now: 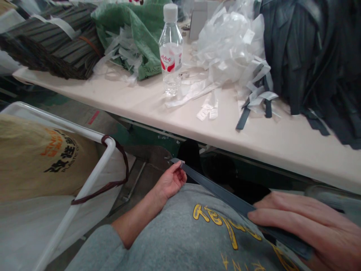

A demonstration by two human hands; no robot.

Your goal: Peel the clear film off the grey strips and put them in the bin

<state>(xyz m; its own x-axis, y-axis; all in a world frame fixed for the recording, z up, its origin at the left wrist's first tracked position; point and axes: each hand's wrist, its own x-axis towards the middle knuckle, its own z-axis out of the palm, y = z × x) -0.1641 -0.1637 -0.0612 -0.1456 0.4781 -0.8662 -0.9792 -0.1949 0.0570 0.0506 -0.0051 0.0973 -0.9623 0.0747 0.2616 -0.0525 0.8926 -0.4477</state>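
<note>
A long dark grey strip [217, 188] stretches between my two hands, slanting across the front of a grey shirt. My left hand [172, 180] pinches its far end between thumb and fingers, just short of the table edge. Closer to the camera at the lower right, my right hand [304, 222] is closed around the strip's other end, which shows below the fingers. On the table, a large heap of similar dark strips [304, 56] hangs toward the front edge at the right.
The white table [126, 105] bears a water bottle [171, 56], a pile of clear plastic scraps [231, 45], a green woven sack [146, 34] and a bundle of dark strips [53, 45]. At the left, a white-framed rack [108, 150] holds a tan printed sack [25, 162].
</note>
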